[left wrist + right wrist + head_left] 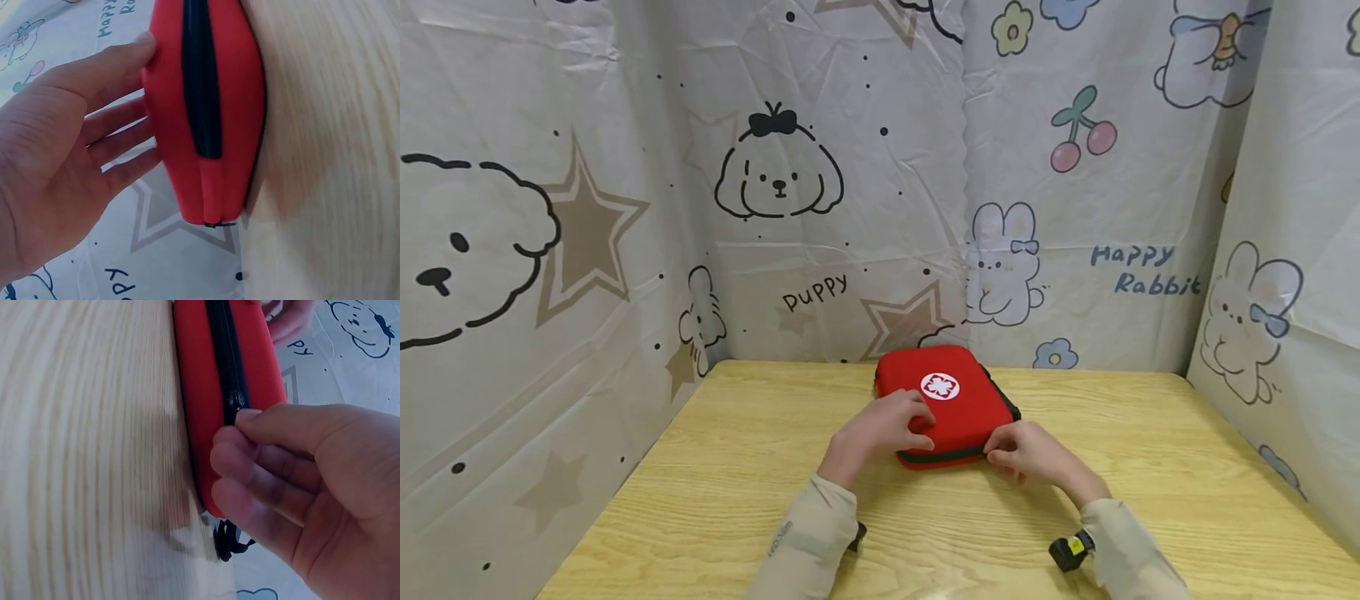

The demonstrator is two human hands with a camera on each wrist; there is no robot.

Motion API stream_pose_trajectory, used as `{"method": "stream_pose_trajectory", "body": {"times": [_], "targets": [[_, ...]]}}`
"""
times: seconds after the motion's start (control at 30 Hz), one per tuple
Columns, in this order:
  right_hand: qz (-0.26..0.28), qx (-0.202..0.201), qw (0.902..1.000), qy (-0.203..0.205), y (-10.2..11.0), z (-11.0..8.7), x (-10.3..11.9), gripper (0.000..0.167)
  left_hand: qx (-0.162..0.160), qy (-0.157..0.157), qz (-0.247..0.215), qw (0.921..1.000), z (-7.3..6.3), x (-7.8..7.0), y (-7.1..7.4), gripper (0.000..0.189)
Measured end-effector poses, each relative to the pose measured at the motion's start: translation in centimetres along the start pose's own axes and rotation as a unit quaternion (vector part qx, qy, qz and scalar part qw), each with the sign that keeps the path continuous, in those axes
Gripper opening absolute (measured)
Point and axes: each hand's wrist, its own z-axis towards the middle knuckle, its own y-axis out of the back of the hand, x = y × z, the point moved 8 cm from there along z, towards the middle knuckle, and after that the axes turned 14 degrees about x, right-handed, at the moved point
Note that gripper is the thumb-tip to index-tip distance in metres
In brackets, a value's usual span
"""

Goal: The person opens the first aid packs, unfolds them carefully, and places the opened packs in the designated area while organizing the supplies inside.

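A red zippered first-aid case with a white cross emblem lies flat on the table. On its top near the front left edge rests my left hand; in the left wrist view the thumb and fairly straight fingers touch the red lid. At the front right corner, my right hand pinches the zipper pull between thumb and forefinger. The right wrist view shows the metal zipper slider on the black zipper band, just above the thumb tip; the pull itself is mostly hidden by the fingers. The zipper looks closed along the visible stretch.
The case stands near the back of the wooden table. A printed cloth with puppies, rabbits and stars hangs behind and at both sides. A black strap hangs at the case's right end. Both sleeves carry small black wrist devices.
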Motion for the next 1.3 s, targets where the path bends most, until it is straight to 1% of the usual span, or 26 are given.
{"method": "stream_pose_trajectory", "body": {"times": [0.07, 0.13, 0.23, 0.33, 0.43, 0.6, 0.7, 0.93, 1.13, 1.23, 1.3], "targets": [[0.005, -0.013, 0.9998, -0.011, 0.4, -0.2, -0.3, 0.008, 0.014, -0.002, -0.018, 0.9997, -0.1, 0.1, 0.0, 0.031], [0.011, -0.03, 0.9992, -0.025, 0.7, -0.3, -0.8, 0.007, 0.026, -0.007, -0.027, 0.9993, -0.1, -0.1, -0.1, 0.03], [0.014, -0.059, 0.997, -0.048, 1.1, -0.5, -1.4, 0.006, 0.038, -0.018, -0.02, 0.9989, 0.1, -0.4, -0.2, 0.028], [0.014, -0.082, 0.9941, -0.069, 1.3, -0.7, -2.0, 0.007, 0.036, -0.032, -0.01, 0.9988, 0.3, -0.7, -0.3, 0.027], [0.01, -0.097, 0.9916, -0.085, 1.4, -0.8, -2.4, 0.008, 0.029, -0.04, -0.006, 0.9988, 0.5, -0.5, -0.5, 0.028], [0.006, -0.106, 0.9899, -0.094, 1.5, -0.8, -2.6, 0.009, 0.021, -0.03, -0.032, 0.9988, 0.4, 0.4, -0.8, 0.034], [0.008, -0.096, 0.9918, -0.084, 1.5, -0.7, -2.6, 0.009, 0.017, -0.026, -0.04, 0.9987, 0.4, 0.7, -0.8, 0.036], [0.026, -0.074, 0.9958, -0.048, 1.3, -0.3, -2.5, 0.008, -0.001, -0.029, 0.005, 0.9996, 0.4, 0.1, -0.5, 0.036], [0.021, -0.024, 0.9994, 0.01, 0.0, 0.5, -1.3, 0.008, -0.015, -0.02, 0.03, 0.9992, 0.5, -0.3, -0.6, 0.035], [0.018, -0.008, 0.9995, 0.026, -0.7, 0.9, -0.6, 0.008, -0.024, -0.014, 0.05, 0.9984, 0.5, -0.7, -0.6, 0.034], [0.017, -0.004, 0.9994, 0.029, -1.0, 0.9, -0.2, 0.008, -0.03, -0.011, 0.064, 0.9975, 0.5, -1.0, -0.5, 0.034]]}}
